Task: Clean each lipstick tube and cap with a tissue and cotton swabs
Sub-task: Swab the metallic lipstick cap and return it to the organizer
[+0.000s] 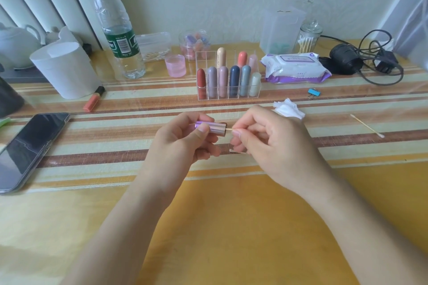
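My left hand [183, 141] grips a shiny purple lipstick piece [214, 127] sideways, its open end facing right. My right hand [266, 139] pinches a wooden cotton swab [229, 130] whose tip goes into that open end; the swab's other end [232, 151] pokes out below my fingers. A crumpled white tissue [289, 109] lies just behind my right hand. A clear acrylic rack [228, 97] behind my hands holds several lipsticks in different colours. Another cotton swab [367, 126] lies on the table to the right.
A phone [30, 148] lies at the left, an orange lipstick [92, 100] beside a white tissue roll [66, 69]. A water bottle [118, 28], pink cup [175, 65], wet wipes pack [295, 68], swab jar [309, 38], blue clip [314, 93] and black cable [368, 62] stand further back.
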